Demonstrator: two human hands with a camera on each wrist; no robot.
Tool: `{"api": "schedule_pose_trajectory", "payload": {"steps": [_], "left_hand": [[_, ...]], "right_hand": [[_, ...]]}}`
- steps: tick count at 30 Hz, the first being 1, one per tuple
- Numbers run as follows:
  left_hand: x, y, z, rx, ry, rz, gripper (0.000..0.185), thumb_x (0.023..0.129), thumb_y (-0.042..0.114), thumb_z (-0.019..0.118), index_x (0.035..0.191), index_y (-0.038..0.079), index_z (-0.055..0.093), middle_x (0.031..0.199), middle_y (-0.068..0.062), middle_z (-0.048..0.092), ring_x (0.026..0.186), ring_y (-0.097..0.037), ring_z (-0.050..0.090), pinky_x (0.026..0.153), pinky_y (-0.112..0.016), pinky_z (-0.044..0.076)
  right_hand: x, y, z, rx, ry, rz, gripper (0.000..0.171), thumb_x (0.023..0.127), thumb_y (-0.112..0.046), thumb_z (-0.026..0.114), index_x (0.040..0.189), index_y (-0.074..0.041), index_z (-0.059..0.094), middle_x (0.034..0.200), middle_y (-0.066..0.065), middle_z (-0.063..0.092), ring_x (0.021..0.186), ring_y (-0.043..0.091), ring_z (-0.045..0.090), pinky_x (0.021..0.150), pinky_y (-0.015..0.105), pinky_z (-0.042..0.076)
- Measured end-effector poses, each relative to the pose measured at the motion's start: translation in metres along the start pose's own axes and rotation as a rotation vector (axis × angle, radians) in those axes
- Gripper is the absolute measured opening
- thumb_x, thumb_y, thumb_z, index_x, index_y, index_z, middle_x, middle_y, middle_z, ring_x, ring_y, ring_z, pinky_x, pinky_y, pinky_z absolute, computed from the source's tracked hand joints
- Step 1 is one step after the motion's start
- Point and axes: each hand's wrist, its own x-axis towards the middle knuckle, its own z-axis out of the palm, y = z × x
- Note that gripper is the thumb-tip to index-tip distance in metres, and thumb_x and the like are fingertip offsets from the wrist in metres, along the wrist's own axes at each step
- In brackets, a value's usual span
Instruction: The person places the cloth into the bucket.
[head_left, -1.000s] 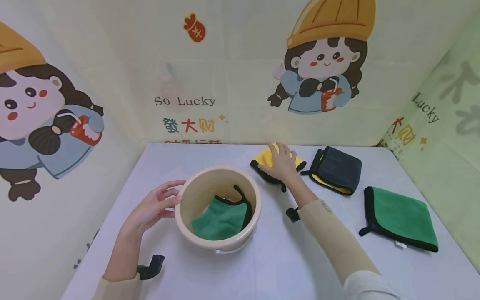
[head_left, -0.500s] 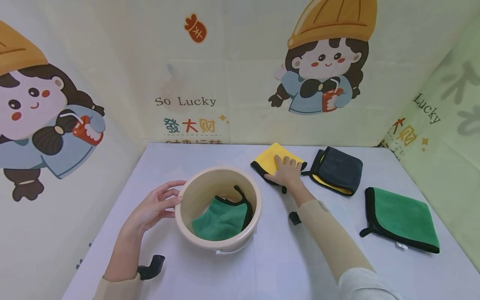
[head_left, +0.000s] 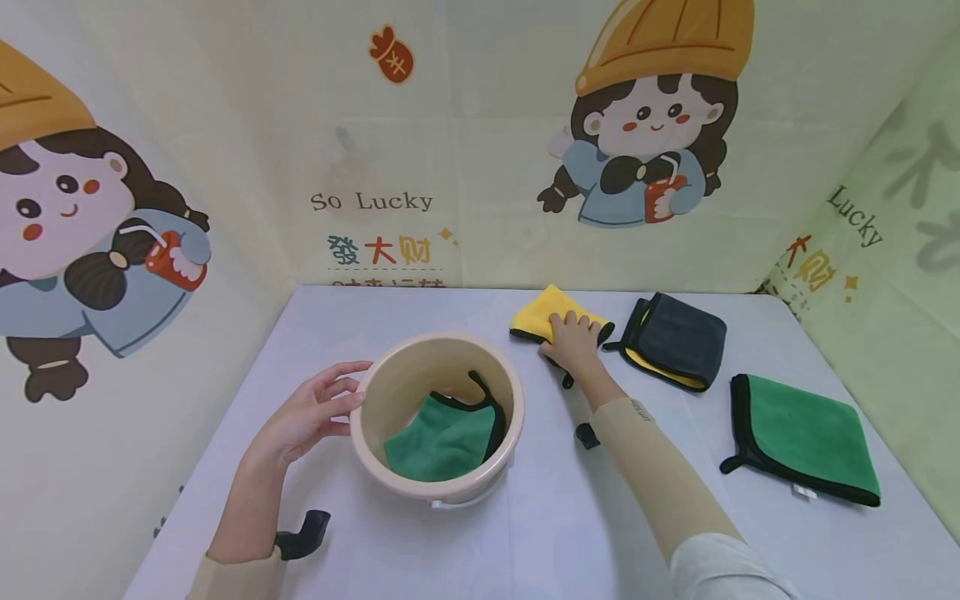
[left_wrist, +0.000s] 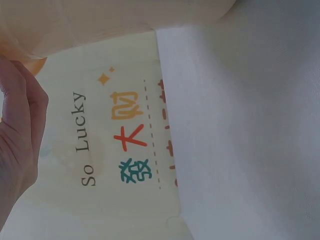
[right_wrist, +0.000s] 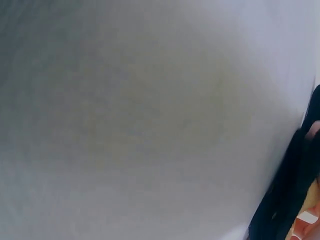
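Bucket [head_left: 437,414]: beige, nearest on the white table [head_left: 375,308], its base hidden by its own rim; a green cloth [head_left: 442,442] is partly seen inside. Left hand [head_left: 311,412]: laid against the bucket's outer wall, fingers relaxed and spread, nothing gripped. Right hand [head_left: 573,342]: arm stretched forward, fingers curled on the yellow cloth [head_left: 540,312], which is bunched and gripped at the table's far edge, its near part covered by the hand. The right wrist view is blurred.

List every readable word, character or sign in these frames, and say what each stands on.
"So Lucky": back wall, also in the left wrist view.
"發大财": back wall, below it.
"Lucky": right wall.
"大财": right wall, partly hidden.
Row under the dashed line: cut off by the table, unreadable.
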Motion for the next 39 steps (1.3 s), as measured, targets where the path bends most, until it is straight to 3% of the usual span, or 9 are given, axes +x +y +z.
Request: {"api": "schedule_pose_trajectory", "payload": {"steps": [7,18,23,30,39], "left_hand": [[0.001,0.002,-0.001,-0.003,0.001,-0.007,0.041,0.089,0.007,0.057,0.128,0.012,0.045,0.092,-0.002,0.057,0.079,-0.017,0.064,0.066,-0.035,0.056],[0.002,0.002,-0.002,-0.005,-0.007,-0.005,0.041,0.089,0.007,0.057,0.128,0.012,0.045,0.092,-0.002,0.057,0.077,-0.017,0.064,0.066,-0.035,0.056],[0.003,0.001,-0.004,-0.008,-0.013,-0.002,0.041,0.089,0.007,0.056,0.128,0.013,0.045,0.092,-0.002,0.057,0.076,-0.018,0.064,0.066,-0.035,0.056],[0.003,0.001,-0.004,0.002,-0.005,-0.011,0.042,0.089,0.008,0.057,0.129,0.012,0.044,0.092,-0.003,0.057,0.077,-0.018,0.064,0.066,-0.034,0.056],[0.003,0.001,-0.004,0.006,-0.01,-0.001,0.041,0.089,0.007,0.056,0.128,0.013,0.045,0.092,-0.003,0.056,0.079,-0.018,0.064,0.066,-0.035,0.056]], "right_hand": [[0.0,-0.001,-0.001,0.004,0.016,-0.024,0.05,0.089,-0.03,0.057,0.133,-0.011,0.04,0.12,0.021,0.043,0.107,0.041,0.039,0.093,0.058,0.026],[-0.002,0.002,-0.006,0.01,0.034,-0.07,0.043,0.091,-0.027,0.055,0.13,-0.014,0.042,0.119,0.019,0.047,0.104,0.039,0.042,0.092,0.056,0.025],[-0.006,0.005,-0.009,0.011,0.111,-0.109,0.037,0.09,-0.025,0.057,0.124,-0.014,0.046,0.112,0.018,0.049,0.099,0.038,0.044,0.092,0.056,0.025],[-0.01,0.01,-0.016,0.006,0.286,-0.194,0.028,0.089,-0.021,0.059,0.114,-0.012,0.048,0.096,0.014,0.05,0.082,0.034,0.045,0.081,0.052,0.029],[-0.019,0.004,-0.039,0.017,0.417,-0.286,0.029,0.086,-0.017,0.064,0.111,-0.014,0.049,0.096,0.015,0.05,0.082,0.034,0.047,0.08,0.052,0.03]]}}
